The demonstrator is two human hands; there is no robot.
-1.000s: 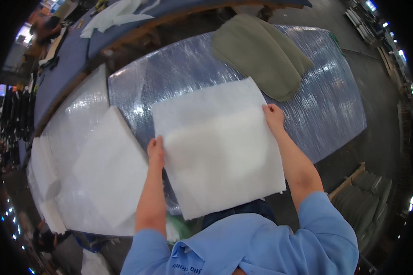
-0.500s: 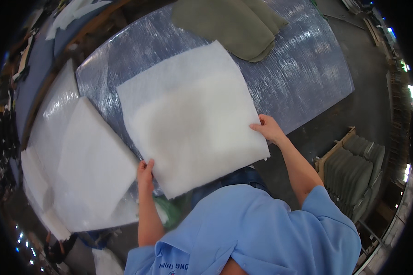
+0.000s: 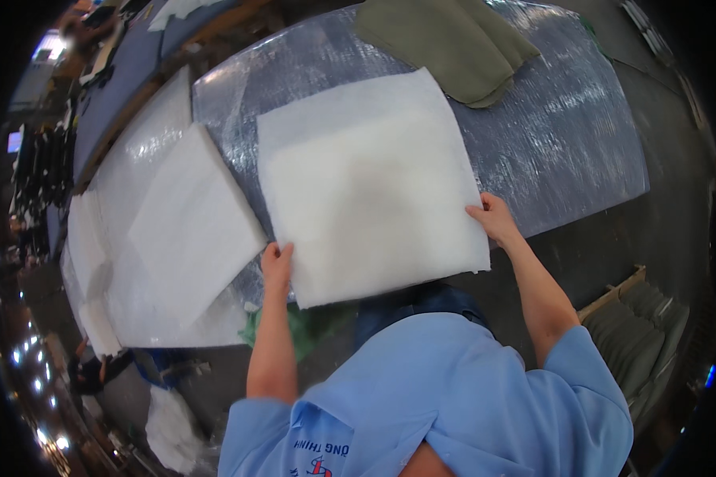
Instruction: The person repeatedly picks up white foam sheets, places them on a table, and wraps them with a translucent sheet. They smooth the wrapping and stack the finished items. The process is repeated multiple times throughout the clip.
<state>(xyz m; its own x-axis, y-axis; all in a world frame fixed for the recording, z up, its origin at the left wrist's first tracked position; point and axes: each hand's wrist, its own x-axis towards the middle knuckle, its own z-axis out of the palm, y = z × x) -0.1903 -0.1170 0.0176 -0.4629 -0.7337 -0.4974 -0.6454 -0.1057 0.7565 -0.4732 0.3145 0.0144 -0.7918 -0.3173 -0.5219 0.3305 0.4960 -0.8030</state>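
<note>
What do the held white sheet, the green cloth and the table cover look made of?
White sheet: probably soft fibre wadding, matt, with a fuzzy edge.
Green cloth: likely fabric, weave unclear; dull, no glints.
Table cover: apparently clear plastic film, glossy, with wrinkles and bright glints.

White sheet [image 3: 374, 199] between left hand [image 3: 277, 266] and right hand [image 3: 497, 219] bright, soft grey shadow across middle. Streaky glare on plastic wrap [image 3: 573, 143] beyond hands. Floor [image 3: 597, 242] past right hand dim. Small lights [image 3: 62, 442] far left of left hand glare, blurred. Fisheye bends edges; rim black.
</note>
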